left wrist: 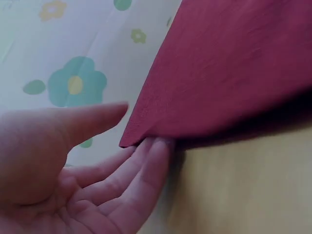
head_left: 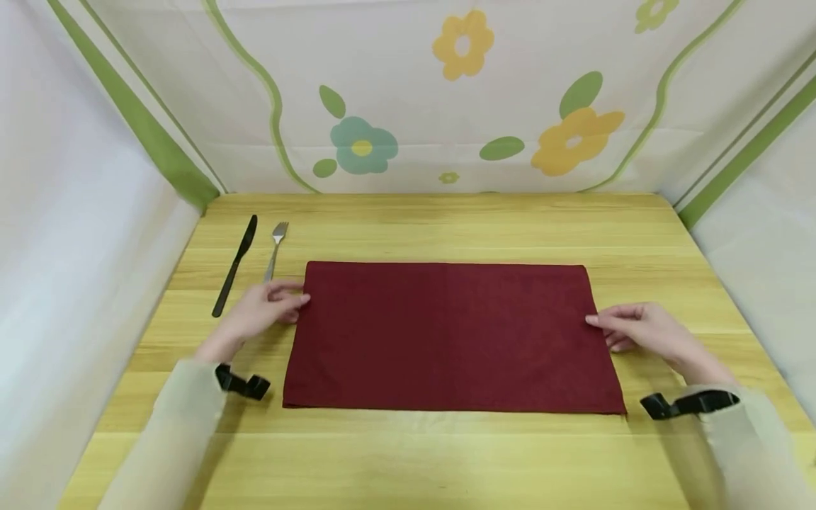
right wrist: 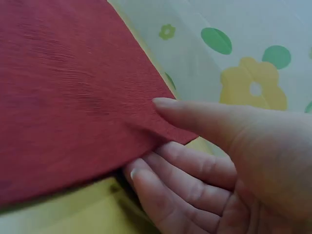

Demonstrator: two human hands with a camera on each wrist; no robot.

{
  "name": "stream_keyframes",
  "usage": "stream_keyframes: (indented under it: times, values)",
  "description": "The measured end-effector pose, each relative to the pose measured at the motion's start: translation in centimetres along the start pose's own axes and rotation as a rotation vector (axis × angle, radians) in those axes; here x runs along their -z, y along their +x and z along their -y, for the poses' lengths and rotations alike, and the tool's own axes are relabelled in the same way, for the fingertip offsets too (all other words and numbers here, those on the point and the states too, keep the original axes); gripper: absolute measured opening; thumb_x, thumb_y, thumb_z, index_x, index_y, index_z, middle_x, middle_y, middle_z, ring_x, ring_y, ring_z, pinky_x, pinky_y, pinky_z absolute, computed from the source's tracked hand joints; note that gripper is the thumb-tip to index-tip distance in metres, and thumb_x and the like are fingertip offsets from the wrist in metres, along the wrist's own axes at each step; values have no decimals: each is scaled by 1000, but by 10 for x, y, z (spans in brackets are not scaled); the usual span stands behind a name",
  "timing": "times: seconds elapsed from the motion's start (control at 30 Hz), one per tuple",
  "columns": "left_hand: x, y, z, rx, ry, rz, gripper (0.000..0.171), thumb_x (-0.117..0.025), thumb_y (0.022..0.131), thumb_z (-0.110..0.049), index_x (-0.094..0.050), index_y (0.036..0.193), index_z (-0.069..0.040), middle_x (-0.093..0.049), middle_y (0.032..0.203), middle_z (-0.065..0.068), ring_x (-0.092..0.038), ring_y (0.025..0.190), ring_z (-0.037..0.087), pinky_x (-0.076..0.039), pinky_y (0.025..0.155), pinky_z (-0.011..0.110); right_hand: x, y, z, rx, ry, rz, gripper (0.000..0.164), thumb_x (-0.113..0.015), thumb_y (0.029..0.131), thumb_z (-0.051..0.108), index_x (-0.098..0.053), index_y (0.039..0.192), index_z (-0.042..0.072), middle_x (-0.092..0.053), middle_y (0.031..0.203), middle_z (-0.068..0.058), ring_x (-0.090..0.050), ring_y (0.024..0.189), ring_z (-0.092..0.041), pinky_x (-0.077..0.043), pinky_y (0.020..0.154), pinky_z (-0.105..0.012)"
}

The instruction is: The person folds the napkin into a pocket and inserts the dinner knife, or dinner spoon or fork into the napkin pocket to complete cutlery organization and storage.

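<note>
A dark red folded cloth (head_left: 446, 336) lies flat as a wide rectangle on the wooden table. At its left edge is my left hand (head_left: 264, 309); its fingertips reach under the cloth's edge, while the thumb (left wrist: 105, 117) stands apart from the fabric in the left wrist view. My right hand (head_left: 650, 333) holds the opposite edge. There the thumb (right wrist: 170, 108) lies over the top of the cloth (right wrist: 73, 97) and the fingers go beneath, their tips partly hidden. A small crease runs in the fabric by those fingers.
A black knife (head_left: 236, 265) and a silver fork (head_left: 277, 248) lie at the table's far left, the fork's handle end close behind my left hand. White curtains with printed flowers (head_left: 363, 145) close off the back and both sides of the table (head_left: 421, 227).
</note>
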State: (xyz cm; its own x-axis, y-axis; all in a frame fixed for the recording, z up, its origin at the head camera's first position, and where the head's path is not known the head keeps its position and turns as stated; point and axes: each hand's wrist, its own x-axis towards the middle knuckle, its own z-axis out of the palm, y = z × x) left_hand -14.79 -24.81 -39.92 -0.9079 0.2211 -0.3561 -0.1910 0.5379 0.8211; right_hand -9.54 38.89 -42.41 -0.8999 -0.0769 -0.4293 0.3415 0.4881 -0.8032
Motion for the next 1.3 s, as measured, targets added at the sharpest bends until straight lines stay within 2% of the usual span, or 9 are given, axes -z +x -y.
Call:
stream_keyframes:
  times: [0.13, 0.23, 0.3, 0.47, 0.73, 0.87, 1.03, 1.17, 1.3]
  values:
    - [5, 33, -10, 35, -4, -35, 69, -63, 103, -39, -42, 151, 6, -61, 134, 24, -68, 106, 29, -55, 91, 35, 8, 26, 13, -9, 19, -25, 60, -69, 100, 37, -58, 133, -12, -68, 97, -1, -67, 80, -13, -60, 75, -32]
    - [5, 49, -16, 66, -37, -77, 63, -60, 104, -40, -49, 147, 5, -59, 133, 24, -66, 108, 28, -56, 90, 34, 11, 42, 19, -6, 54, -64, 61, -69, 99, 40, -59, 130, -11, -66, 95, -1, -67, 79, -11, -60, 74, -31]
    - [4, 55, -18, 78, -33, -118, 57, -59, 104, -38, -56, 141, 4, -61, 128, 22, -67, 104, 26, -57, 86, 32, 12, 51, 22, 9, 88, -99, 59, -68, 99, 39, -59, 128, -11, -66, 92, -1, -67, 78, -9, -60, 73, -29]
    - [-2, 61, -23, 96, 26, -220, 42, -62, 104, -32, -67, 131, 1, -64, 121, 17, -70, 96, 23, -59, 79, 30, 13, 71, 26, 23, 129, -174, 60, -70, 98, 37, -57, 130, -12, -69, 87, 4, -69, 76, -6, -59, 72, -26]
    - [1, 77, -25, 96, 11, -311, 36, -64, 103, -27, -69, 128, -3, -66, 123, 16, -71, 96, 25, -58, 81, 35, 16, 99, 43, 14, 30, -229, 72, -70, 95, 48, -56, 137, -9, -70, 93, 6, -70, 80, -6, -59, 75, -26]
    - [4, 86, -24, 91, -4, -350, 36, -65, 103, -26, -69, 129, -2, -66, 124, 18, -71, 94, 25, -58, 80, 35, 13, 115, 55, 29, 19, -270, 70, -70, 95, 49, -60, 135, -8, -70, 92, 5, -70, 79, -5, -59, 74, -26]
    - [8, 93, -22, 90, 22, -400, 36, -65, 103, -27, -69, 130, -4, -66, 122, 17, -70, 92, 24, -57, 79, 36, 7, 127, 65, 57, 95, -310, 61, -74, 94, 40, -64, 131, -8, -72, 85, 6, -71, 74, -7, -59, 71, -25]
    - [9, 96, -22, 53, 21, -426, 36, -66, 102, -29, -69, 130, -6, -67, 118, 16, -70, 93, 27, -57, 78, 38, 6, 127, 67, 62, 65, -337, 59, -76, 93, 38, -65, 129, -8, -72, 83, 6, -70, 71, -7, -59, 69, -25]
    - [5, 89, -20, -79, 94, -465, 38, -70, 99, -24, -65, 130, -3, -67, 114, 19, -67, 98, 31, -56, 81, 42, 5, 117, 67, 88, -56, -345, 61, -78, 91, 41, -66, 131, -4, -73, 97, -2, -70, 74, -7, -59, 69, -25]
